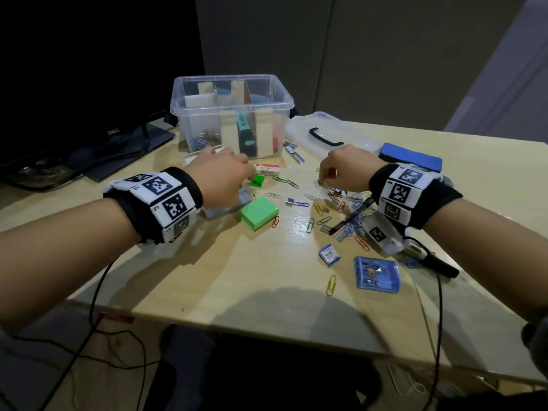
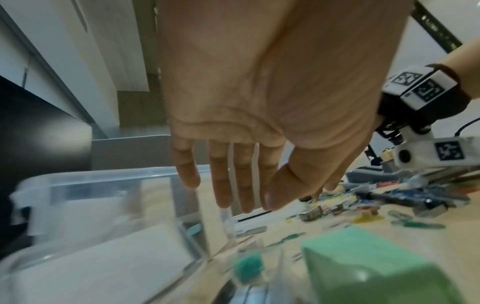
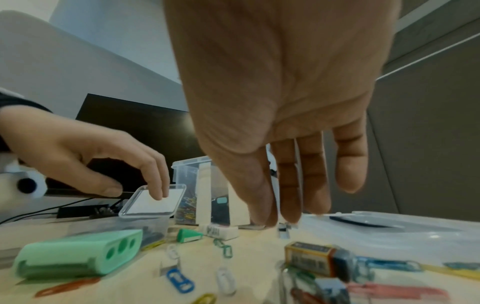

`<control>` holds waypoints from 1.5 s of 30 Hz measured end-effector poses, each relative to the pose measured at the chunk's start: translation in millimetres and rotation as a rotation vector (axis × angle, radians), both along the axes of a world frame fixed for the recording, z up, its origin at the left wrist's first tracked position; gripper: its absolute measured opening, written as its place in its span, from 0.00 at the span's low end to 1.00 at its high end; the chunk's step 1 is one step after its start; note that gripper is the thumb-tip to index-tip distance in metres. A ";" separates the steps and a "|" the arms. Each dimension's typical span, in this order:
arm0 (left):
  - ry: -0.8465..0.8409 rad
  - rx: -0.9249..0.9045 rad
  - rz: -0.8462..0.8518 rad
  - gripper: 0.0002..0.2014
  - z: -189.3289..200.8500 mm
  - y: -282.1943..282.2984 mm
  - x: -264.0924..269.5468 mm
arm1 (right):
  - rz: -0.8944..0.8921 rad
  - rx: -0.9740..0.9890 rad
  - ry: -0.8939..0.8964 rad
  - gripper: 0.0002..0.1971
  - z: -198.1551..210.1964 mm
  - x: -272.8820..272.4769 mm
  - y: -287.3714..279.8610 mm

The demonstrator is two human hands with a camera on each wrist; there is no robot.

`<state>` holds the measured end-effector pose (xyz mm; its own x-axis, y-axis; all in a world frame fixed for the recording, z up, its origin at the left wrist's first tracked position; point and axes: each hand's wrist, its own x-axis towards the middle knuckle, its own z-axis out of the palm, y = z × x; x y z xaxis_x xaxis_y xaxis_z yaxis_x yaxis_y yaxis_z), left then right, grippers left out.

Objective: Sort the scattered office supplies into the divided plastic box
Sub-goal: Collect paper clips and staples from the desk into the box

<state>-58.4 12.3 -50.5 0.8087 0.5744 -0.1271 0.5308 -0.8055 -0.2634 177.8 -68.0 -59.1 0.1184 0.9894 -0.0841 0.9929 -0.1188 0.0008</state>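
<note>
The clear divided box (image 1: 231, 109) stands at the table's far side, with paper clips and a teal stapler in its compartments. My left hand (image 1: 244, 173) hovers over a small clear box (image 1: 221, 210), its straight fingers (image 3: 159, 193) touching the box's tilted lid (image 3: 153, 203). My right hand (image 1: 322, 180) hangs just above the scattered paper clips (image 1: 320, 207). Its thumb and forefinger tips (image 3: 262, 220) meet close to the table. I cannot make out anything between them. A green multi-hole sharpener (image 1: 259, 212) lies between my hands.
A small green sharpener (image 1: 257, 181) and a white eraser (image 1: 267, 169) lie in front of the divided box. Its lid (image 1: 326, 134), a blue pad (image 1: 410, 157), a pen (image 1: 353, 215), staple strips (image 1: 296, 155) and a blue case (image 1: 376, 274) lie to the right. A monitor (image 1: 89, 99) stands left.
</note>
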 end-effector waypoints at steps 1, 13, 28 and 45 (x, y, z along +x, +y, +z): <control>-0.046 0.012 -0.029 0.23 1.8 -2.7 7.2 | -0.008 -0.004 -0.001 0.07 1.7 1.8 -0.3; 0.079 -0.115 -0.071 0.17 -17.4 -11.5 96.8 | -0.142 -0.239 -0.087 0.10 -0.6 24.3 -3.5; 0.000 -0.165 -0.051 0.05 -23.3 -3.7 108.7 | -0.041 -0.220 -0.065 0.15 -3.4 30.4 10.5; -0.476 -0.614 0.094 0.05 -3.5 15.3 66.9 | 0.050 0.011 0.031 0.04 1.1 10.0 17.3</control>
<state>8.5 27.6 -54.0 0.8074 0.5822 -0.0961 0.5479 -0.6792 0.4883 187.8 -50.7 -58.0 0.0663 0.9949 -0.0758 0.9972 -0.0688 -0.0307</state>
